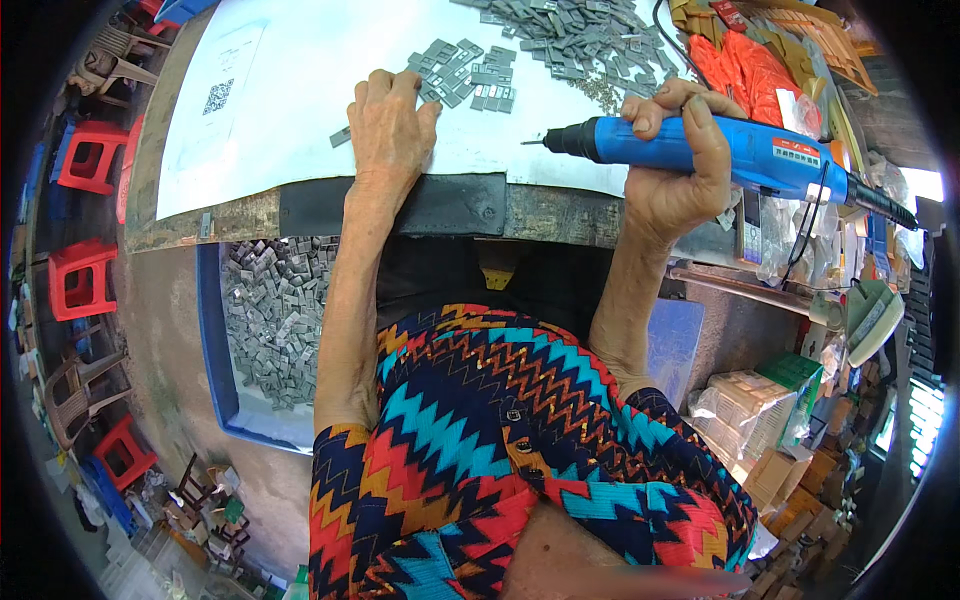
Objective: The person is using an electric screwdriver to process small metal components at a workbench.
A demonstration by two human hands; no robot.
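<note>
In my right hand is a blue electric screwdriver, held level above the table with its thin bit pointing left. The fingers wrap round its body. My left hand rests palm down on the white table covering, fingers bent and thumb apart from them. Its fingertips reach the edge of a group of small grey rectangular parts. One more grey part lies just left of that hand. What is under the left palm is hidden.
A large heap of grey parts lies at the far side, with small brass-coloured pieces beside it. Red plastic bags are at the back right. Below the table edge stands a blue bin of grey parts. Red stools stand at left.
</note>
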